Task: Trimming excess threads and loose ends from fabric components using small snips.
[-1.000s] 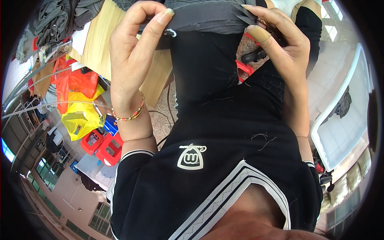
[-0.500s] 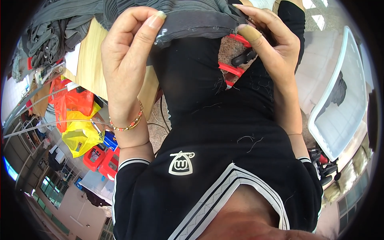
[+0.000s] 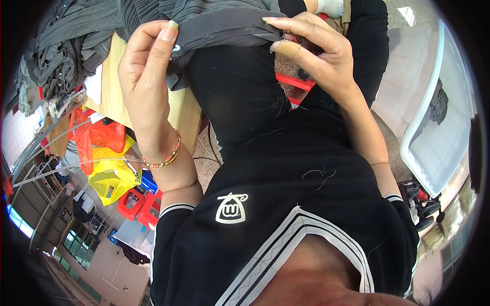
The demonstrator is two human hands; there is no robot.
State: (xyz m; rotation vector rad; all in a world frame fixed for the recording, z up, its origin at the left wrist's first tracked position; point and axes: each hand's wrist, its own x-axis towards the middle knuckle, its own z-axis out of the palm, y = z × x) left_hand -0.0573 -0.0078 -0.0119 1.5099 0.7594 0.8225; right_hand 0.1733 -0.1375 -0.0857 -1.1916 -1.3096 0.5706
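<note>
Left hand (image 3: 148,71), right hand (image 3: 316,51) raised, fingers pinching grey fabric (image 3: 224,25) edge.

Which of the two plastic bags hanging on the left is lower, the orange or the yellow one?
The yellow plastic bag. It hangs below the orange plastic bag, closer to the red plastic crates.
</note>
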